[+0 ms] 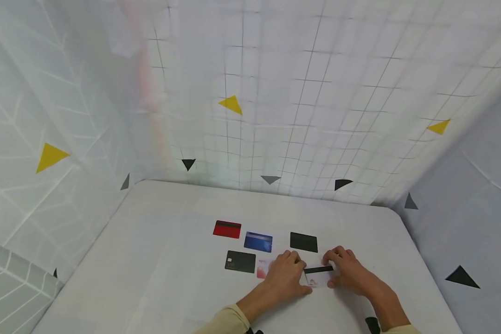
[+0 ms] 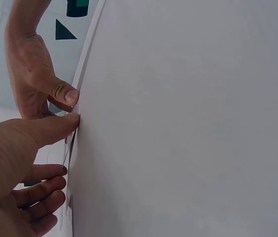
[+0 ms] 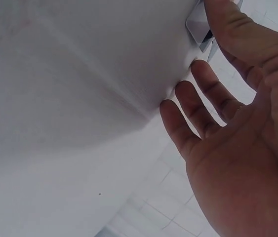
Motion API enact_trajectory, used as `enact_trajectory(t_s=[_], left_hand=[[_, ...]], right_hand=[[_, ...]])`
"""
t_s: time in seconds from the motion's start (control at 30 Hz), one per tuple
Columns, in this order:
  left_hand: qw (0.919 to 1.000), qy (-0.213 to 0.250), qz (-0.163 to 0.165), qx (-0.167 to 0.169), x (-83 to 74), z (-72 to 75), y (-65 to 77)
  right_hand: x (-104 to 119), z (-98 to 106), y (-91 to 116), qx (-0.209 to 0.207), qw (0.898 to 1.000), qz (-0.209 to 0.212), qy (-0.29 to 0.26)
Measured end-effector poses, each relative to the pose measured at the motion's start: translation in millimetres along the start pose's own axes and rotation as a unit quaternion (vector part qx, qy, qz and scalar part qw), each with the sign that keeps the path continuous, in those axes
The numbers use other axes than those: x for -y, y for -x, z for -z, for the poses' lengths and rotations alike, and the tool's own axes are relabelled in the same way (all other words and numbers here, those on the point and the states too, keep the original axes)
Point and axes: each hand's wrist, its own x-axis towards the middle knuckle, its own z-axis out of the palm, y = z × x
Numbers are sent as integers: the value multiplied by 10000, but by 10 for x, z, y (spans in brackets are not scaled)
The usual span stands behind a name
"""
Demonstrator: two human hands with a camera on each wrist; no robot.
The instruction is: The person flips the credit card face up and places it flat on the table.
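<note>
A white card [image 1: 319, 278] with a black magnetic stripe lies between both hands on the white tabletop. My left hand [image 1: 285, 277] holds its left side, with the thumb near the lower corner and fingertips near the upper one. At the right side, my right hand [image 1: 352, 273] grips it with thumb below and bent fingers above. Part of a pink and white card [image 1: 264, 267] shows beside the left hand, which covers the rest. In the left wrist view, both the left hand [image 2: 20, 158] and right hand [image 2: 32, 74] reach the table surface, seen nearly edge-on.
A dark card with a chip [image 1: 240, 262] lies to the left. Behind are a red card [image 1: 227, 229], a blue card [image 1: 258, 242] and a black card [image 1: 304, 242]. White sheets [image 1: 275, 93] with grid lines and yellow and dark triangles enclose the table.
</note>
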Motion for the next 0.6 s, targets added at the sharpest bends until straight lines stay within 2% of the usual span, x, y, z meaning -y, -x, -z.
enact_trajectory(t_s=[0.23,0.6], left_hand=[[9998,23,187,29,-14,2,-20],[9997,-201,72,-149,-16,-3,-36]], right_hand=[[12,-19,4,-74,9999,55,-114],[25,-4,48,-68,9998,-58,-181]])
